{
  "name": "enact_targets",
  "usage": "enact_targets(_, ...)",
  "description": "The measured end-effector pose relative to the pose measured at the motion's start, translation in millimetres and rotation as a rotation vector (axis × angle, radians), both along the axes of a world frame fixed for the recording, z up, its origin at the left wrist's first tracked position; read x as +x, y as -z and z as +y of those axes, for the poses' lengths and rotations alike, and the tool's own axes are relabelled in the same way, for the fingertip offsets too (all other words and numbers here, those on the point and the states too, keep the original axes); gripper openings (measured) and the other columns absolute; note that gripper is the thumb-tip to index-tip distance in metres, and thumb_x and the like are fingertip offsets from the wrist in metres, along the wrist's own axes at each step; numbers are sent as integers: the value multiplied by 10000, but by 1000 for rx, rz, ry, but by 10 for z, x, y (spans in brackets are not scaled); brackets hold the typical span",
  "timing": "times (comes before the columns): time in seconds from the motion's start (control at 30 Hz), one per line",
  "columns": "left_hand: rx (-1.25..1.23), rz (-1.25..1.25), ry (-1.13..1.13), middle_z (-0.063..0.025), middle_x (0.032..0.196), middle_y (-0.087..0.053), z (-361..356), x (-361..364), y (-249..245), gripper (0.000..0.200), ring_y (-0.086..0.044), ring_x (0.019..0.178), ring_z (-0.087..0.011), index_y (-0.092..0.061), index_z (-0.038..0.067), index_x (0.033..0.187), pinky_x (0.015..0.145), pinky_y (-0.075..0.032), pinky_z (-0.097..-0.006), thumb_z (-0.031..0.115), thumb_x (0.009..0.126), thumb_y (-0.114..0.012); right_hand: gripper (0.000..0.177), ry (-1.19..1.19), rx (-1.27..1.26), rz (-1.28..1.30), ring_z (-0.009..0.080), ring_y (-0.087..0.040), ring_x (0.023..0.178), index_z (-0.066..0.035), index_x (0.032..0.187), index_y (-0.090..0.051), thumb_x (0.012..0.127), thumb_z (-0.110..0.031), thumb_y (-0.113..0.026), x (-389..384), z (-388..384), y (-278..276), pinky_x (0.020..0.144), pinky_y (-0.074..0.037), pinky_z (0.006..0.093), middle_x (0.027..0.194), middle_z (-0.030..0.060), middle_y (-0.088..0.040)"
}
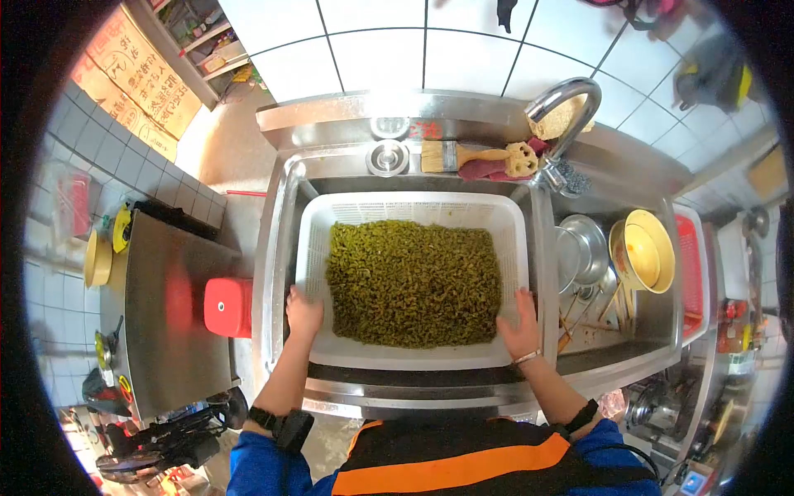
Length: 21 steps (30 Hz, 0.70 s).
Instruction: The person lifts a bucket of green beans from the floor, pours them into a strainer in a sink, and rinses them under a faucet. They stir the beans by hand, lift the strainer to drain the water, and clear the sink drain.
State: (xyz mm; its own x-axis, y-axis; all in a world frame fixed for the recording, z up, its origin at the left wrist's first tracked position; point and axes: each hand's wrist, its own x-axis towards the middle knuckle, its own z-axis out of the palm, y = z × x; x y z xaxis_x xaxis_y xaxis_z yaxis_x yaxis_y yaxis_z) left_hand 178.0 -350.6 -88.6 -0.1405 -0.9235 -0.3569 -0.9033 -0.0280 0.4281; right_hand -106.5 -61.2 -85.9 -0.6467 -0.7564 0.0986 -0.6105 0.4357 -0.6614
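Observation:
A white perforated basket (413, 357) sits in the left basin of the steel sink, holding a broad layer of small green pieces (413, 281). My left hand (303, 314) is at the basket's left side, slightly blurred, and how its fingers lie is unclear. On the right side my right hand (519, 326) rests against the basket's inner wall near the green pieces, its fingers apart and nothing held in it.
Behind the basin lie a brush (463, 157), a steel drain strainer (387, 158) and the faucet (571, 107). Yellow bowls (648, 250) and metal bowls (583, 248) stand in the right basin. A red container (228, 307) is at the left.

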Motion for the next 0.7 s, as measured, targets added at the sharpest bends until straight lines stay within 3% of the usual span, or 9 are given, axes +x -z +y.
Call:
enact_targets(0.07,15,-21,20,-280,1115,-417,-177,-85,-75,717,-408,1031,-392,-233,-80,1206,868,-349,-401,229,665,-587,577,-13,10,-8,341,-256,1186,4,1216,-316,707,-122,-556,84,-19,-90,972,-219,381,1276,208,-268)
enact_targets(0.13,142,202,98,-286,1083,-436,-282,-28,-95,699,-418,1019,-390,-258,-71,1189,871,-347,-397,252,661,-584,578,-47,38,-148,312,-267,1195,-12,1212,-340,692,-116,-570,281,133,-249,968,-232,358,1260,193,-314)
enact_targets(0.27,-27,74,159,-285,1109,-412,-326,-38,93,680,-407,1038,-384,-281,-62,1170,879,-342,-400,259,655,-588,570,16,86,-151,309,-265,1195,15,1205,-325,703,-117,-560,358,509,-302,975,-217,340,1252,216,-313)
enact_targets(0.33,-80,10,140,-284,1147,-374,-351,-98,167,741,-389,1060,-385,-224,-56,1195,890,-336,-404,278,651,-600,530,207,13,-455,254,-343,1149,26,1191,-334,716,-81,-545,407,621,-285,956,-249,317,1204,175,-388)
enact_targets(0.37,-69,12,158,-284,1147,-374,-396,-136,197,741,-389,1060,-385,-224,-56,1195,890,-336,-404,278,651,-600,530,228,19,-453,254,-343,1149,26,1191,-334,716,-81,-545,425,663,-291,956,-249,317,1204,175,-388)
enact_targets(0.43,118,-156,80,-279,1174,-335,-509,-306,135,838,-370,1081,-386,-132,-59,1222,897,-334,-401,313,649,-617,499,320,-153,-1087,202,-396,1089,34,1182,-338,727,-42,-530,482,547,-458,926,-290,298,1157,127,-433)
enact_targets(0.5,109,-281,103,-280,1170,-330,-552,-464,119,815,-383,1075,-385,-121,-89,1193,890,-347,-388,304,668,-605,491,382,-185,-1054,181,-428,1037,36,1178,-339,723,-4,-520,471,605,-186,889,-329,289,1129,105,-450)
enact_targets(0.6,155,-452,9,-274,1191,-300,-640,-610,167,733,-398,1072,-366,-108,-133,1158,881,-359,-356,229,698,-549,512,481,-298,-1213,192,-448,1009,43,1172,-339,712,-30,-552,367,586,123,859,-350,293,1110,99,-466)
enact_targets(0.7,91,-403,-15,-279,1137,-374,-624,-641,89,740,-438,1037,-351,-177,-157,1133,842,-389,-377,264,681,-586,482,573,-155,-999,187,-486,927,31,1131,-379,700,-62,-575,393,446,94,790,-383,287,1038,86,-496)
